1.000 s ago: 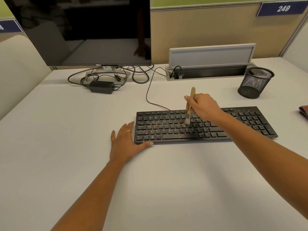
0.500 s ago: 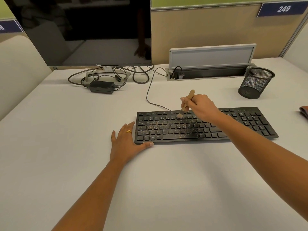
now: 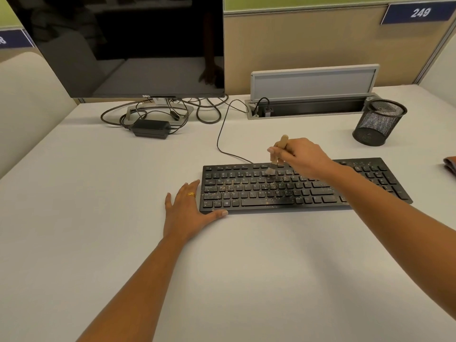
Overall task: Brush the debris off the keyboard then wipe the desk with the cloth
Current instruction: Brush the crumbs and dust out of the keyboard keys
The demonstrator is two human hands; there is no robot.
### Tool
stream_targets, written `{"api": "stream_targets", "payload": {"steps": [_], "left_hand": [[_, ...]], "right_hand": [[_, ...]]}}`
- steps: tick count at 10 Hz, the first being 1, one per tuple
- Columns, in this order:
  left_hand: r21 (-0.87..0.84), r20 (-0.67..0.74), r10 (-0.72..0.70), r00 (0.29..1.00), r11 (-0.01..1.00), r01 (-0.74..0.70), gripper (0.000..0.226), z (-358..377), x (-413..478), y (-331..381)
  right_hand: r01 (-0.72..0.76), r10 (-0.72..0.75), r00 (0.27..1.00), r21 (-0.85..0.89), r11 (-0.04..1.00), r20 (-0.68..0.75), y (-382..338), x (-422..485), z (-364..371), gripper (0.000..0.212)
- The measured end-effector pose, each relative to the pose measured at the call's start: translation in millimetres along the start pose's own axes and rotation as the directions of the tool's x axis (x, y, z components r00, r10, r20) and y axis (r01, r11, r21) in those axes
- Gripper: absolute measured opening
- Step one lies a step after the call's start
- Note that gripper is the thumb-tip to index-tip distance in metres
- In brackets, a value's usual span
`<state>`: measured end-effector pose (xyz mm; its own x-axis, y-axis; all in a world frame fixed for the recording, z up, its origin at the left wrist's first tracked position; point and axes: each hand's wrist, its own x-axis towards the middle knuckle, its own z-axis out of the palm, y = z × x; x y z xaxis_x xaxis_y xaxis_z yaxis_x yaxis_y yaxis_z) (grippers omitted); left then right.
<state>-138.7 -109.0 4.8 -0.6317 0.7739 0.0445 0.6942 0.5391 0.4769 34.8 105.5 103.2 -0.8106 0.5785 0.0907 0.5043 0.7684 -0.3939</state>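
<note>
A black keyboard (image 3: 259,191) speckled with tan debris lies across the middle of the white desk (image 3: 123,218). My right hand (image 3: 301,156) grips a small wooden-handled brush (image 3: 277,154), whose bristles touch the upper key rows near the keyboard's centre. My left hand (image 3: 187,213) lies flat on the desk with straight fingers, the thumb along the keyboard's front left corner. A brownish cloth (image 3: 450,164) shows partly at the right edge of the view.
A dark monitor (image 3: 133,45) stands at the back left, with a tangle of cables and a black power adapter (image 3: 151,128) under it. A cable box (image 3: 311,95) with raised lid sits at the back. A black mesh pen cup (image 3: 377,122) stands back right.
The brush swept from the middle rows up and left to the top rows, then came back a little rightward and stands more upright now. My left hand has stayed put.
</note>
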Motion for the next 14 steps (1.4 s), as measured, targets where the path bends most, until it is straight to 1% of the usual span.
{"api": "stream_targets", "payload": {"steps": [1, 2, 3, 4, 5, 6, 7, 8, 9, 10, 11, 12, 13, 14], "left_hand": [[0.001, -0.003, 0.002, 1.0, 1.0, -0.002, 0.111, 0.4, 0.2, 0.0], [0.002, -0.003, -0.002, 1.0, 1.0, 0.002, 0.11, 0.5, 0.2, 0.0], [-0.002, -0.007, 0.0, 1.0, 1.0, 0.0, 0.11, 0.6, 0.6, 0.1], [-0.006, -0.008, 0.001, 1.0, 1.0, -0.001, 0.109, 0.8, 1.0, 0.4], [-0.009, -0.006, -0.001, 1.0, 1.0, 0.001, 0.11, 0.7, 0.6, -0.1], [-0.009, -0.004, -0.001, 1.0, 1.0, 0.001, 0.111, 0.7, 0.4, -0.8], [0.0, 0.003, -0.003, 1.0, 1.0, 0.003, 0.111, 0.7, 0.9, -0.5], [0.004, -0.003, -0.002, 1.0, 1.0, 0.002, 0.11, 0.7, 0.6, -0.3], [0.0, -0.008, -0.003, 1.0, 1.0, 0.003, 0.109, 0.6, 0.2, -0.4], [0.0, -0.008, -0.007, 1.0, 1.0, 0.007, 0.109, 0.5, 0.1, -0.6], [0.0, -0.01, -0.005, 1.0, 1.0, 0.005, 0.109, 0.9, 0.1, -0.3], [0.0, -0.013, -0.004, 1.0, 1.0, 0.004, 0.108, 1.2, 0.3, 0.1], [0.003, -0.01, -0.004, 1.0, 1.0, 0.004, 0.108, 1.0, 0.3, -0.1], [0.004, -0.009, -0.006, 1.0, 1.0, 0.006, 0.109, 0.6, 0.0, 0.0]], "right_hand": [[-0.024, 0.027, 0.999, -0.116, 0.993, 0.025, 0.9, -1.3, 1.6, 0.041], [-0.026, 0.012, 0.998, -0.228, 0.973, -0.063, 4.7, 1.1, 0.8, 0.05], [-0.087, 0.08, 0.984, -0.041, 0.995, -0.157, 3.8, 2.4, 3.2, 0.048], [-0.147, 0.159, 0.977, 0.088, 0.985, -0.145, 2.3, 2.0, 10.6, 0.042], [-0.162, 0.168, 0.979, 0.06, 0.985, -0.116, 0.4, 0.5, 14.2, 0.039], [-0.161, 0.17, 0.979, 0.086, 0.983, -0.114, -0.6, 2.6, 13.0, 0.045], [-0.16, 0.184, 0.961, 0.124, 0.979, -0.205, 1.5, 2.7, 13.8, 0.043], [-0.183, 0.2, 0.959, 0.099, 0.978, -0.201, 4.3, 0.8, 16.2, 0.043], [-0.205, 0.216, 0.965, 0.087, 0.975, -0.147, 4.4, 0.8, 15.1, 0.043], [-0.177, 0.197, 0.968, 0.133, 0.975, -0.153, 1.3, 2.2, 12.4, 0.042], [-0.132, 0.156, 0.98, 0.19, 0.973, -0.119, -2.3, 0.4, 14.1, 0.043], [-0.099, 0.111, 0.993, 0.198, 0.975, -0.047, -0.2, -1.9, 18.8, 0.042], [-0.106, 0.109, 0.994, 0.087, 0.991, -0.031, 0.6, -2.3, 13.3, 0.044], [-0.101, 0.105, 0.994, 0.118, 0.988, -0.036, 1.7, -1.8, 9.0, 0.043]]}}
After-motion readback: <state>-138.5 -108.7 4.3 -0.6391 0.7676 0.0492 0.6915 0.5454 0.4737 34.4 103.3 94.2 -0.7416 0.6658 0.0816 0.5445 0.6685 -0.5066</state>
